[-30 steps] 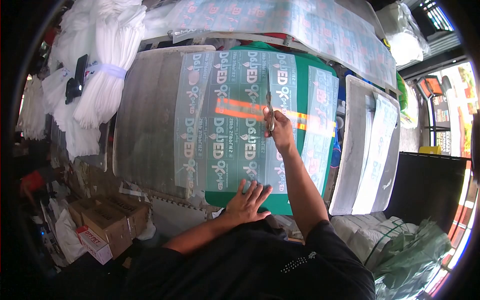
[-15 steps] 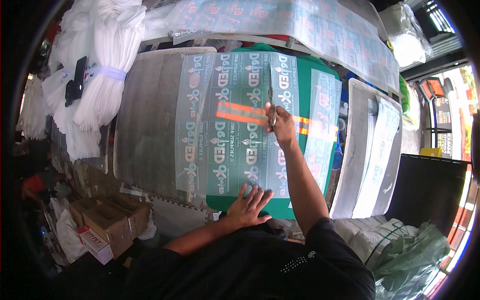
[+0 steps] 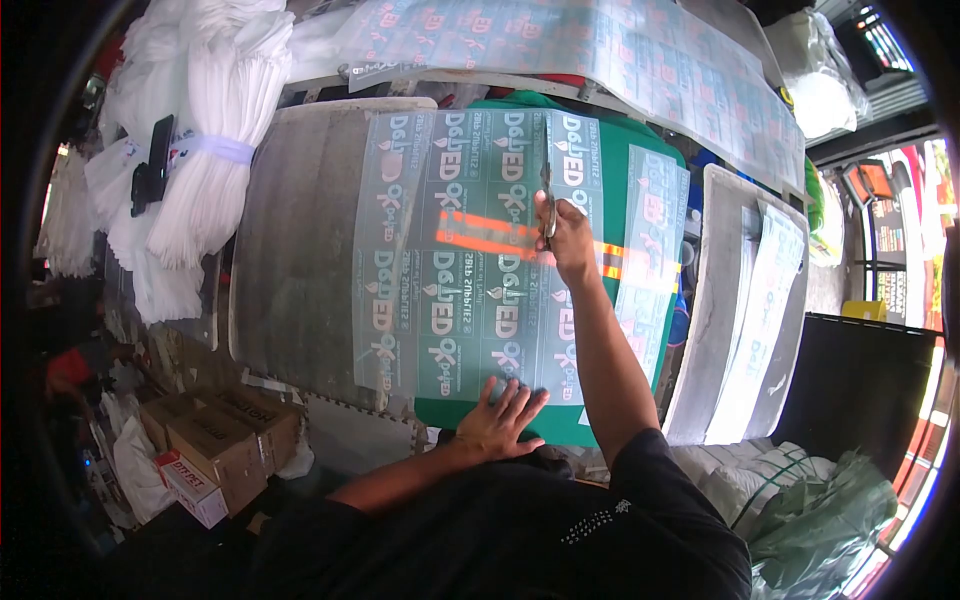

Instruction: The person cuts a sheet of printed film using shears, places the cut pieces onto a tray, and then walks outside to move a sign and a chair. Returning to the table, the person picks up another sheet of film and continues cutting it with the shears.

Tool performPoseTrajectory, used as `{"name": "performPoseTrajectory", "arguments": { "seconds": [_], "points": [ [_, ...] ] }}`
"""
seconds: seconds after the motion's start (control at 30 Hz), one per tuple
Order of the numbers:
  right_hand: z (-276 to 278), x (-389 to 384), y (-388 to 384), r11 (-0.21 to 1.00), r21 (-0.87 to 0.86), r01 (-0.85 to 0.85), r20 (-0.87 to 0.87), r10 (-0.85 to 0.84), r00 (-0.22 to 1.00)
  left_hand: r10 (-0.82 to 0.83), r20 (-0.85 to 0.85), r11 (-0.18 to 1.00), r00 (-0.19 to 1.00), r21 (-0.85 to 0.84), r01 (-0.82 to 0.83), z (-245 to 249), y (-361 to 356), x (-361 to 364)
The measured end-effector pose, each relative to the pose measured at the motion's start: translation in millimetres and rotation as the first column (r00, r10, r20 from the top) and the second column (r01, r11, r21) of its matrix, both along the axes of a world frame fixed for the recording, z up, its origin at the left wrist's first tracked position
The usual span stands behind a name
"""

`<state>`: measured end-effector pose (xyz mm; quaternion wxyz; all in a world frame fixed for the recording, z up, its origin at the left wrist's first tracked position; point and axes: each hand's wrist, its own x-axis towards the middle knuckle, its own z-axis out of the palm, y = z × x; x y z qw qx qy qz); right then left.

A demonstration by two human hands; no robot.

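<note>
My right hand [image 3: 567, 240] is closed around scissors [image 3: 549, 208], whose blades point away from me along a lengthwise line in the clear printed film sheet [image 3: 468, 345]. White "DepED OK" designs repeat across this sheet. Flat on its near edge rests my left hand [image 3: 497, 422], fingers spread. Under the film lies a green cloth [image 3: 613, 160] with an orange reflective band [image 3: 470, 230]. A separate printed film strip [image 3: 650, 205] lies to the right on the cloth.
Grey boards [image 3: 295, 250] flank the work, the right-hand one bearing white printed strips [image 3: 755, 330]. A long film sheet [image 3: 640, 50] spans the back. Bundled white fabric [image 3: 215, 150] with a black phone-like device [image 3: 155, 165] hangs left. Cardboard boxes [image 3: 215, 440] sit lower left.
My right hand and the scissors have moved slightly away from me along the sheet. My left hand stays pressed at the near edge. The view has shifted a little.
</note>
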<state>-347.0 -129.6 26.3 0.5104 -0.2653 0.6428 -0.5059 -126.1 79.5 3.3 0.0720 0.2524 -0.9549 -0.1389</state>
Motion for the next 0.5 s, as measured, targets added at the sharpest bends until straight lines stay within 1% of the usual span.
{"name": "performPoseTrajectory", "arguments": {
  "seconds": [0.07, 0.3, 0.4, 0.47, 0.5],
  "points": [
    [-4, -2, -4, 1.000, -0.025, -0.008, 0.004, 0.008, 1.000, 0.001, -0.003, 1.000, 1.000, 0.003, -0.001, -1, 0, 0],
    [2, -7, -14, 1.000, -0.018, -0.007, -0.025, 0.006, 1.000, -0.011, -0.009, 1.000, 1.000, 0.017, 0.011, -1, -1, 0],
    [0, -14, -33, 1.000, -0.011, -0.026, -0.056, 0.025, 0.998, -0.004, -0.016, 1.000, 1.000, 0.013, 0.004, -4, 1, 0],
    [1, -20, -46, 0.999, -0.048, -0.017, -0.141, 0.010, 0.990, 0.003, -0.016, 1.000, 1.000, 0.019, -0.002, -3, 3, 0],
    [16, -22, -45, 0.994, -0.104, 0.028, -0.053, -0.034, 0.998, 0.008, -0.017, 1.000, 1.000, 0.025, -0.007, -2, 2, 0]
  ]
}}
